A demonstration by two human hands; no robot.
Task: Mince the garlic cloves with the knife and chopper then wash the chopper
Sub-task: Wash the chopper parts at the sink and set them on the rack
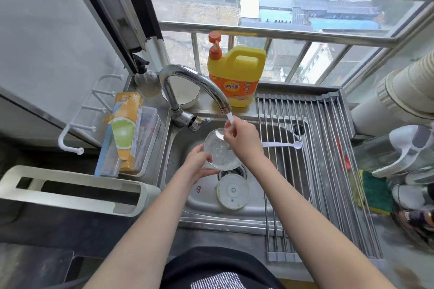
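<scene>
Over the steel sink [270, 204] I hold the clear chopper bowl [217, 151] tilted under the running tap [195, 84]. My left hand [199, 163] grips the bowl's lower left rim. My right hand [242, 141] reaches in at its upper right edge, fingers curled on the rim in the water stream. The round white chopper lid [232, 191] lies flat on the sink floor just below the bowl. A white spoon [284, 145] rests on the drying rack to the right. No knife or garlic is visible.
A yellow dish soap bottle [237, 75] stands behind the sink. A roll-up drying rack [328, 171] covers the sink's right half. A box in a plastic tray [126, 134] sits left, a white knife block [75, 190] nearer. Cups and a green sponge [373, 192] crowd the right.
</scene>
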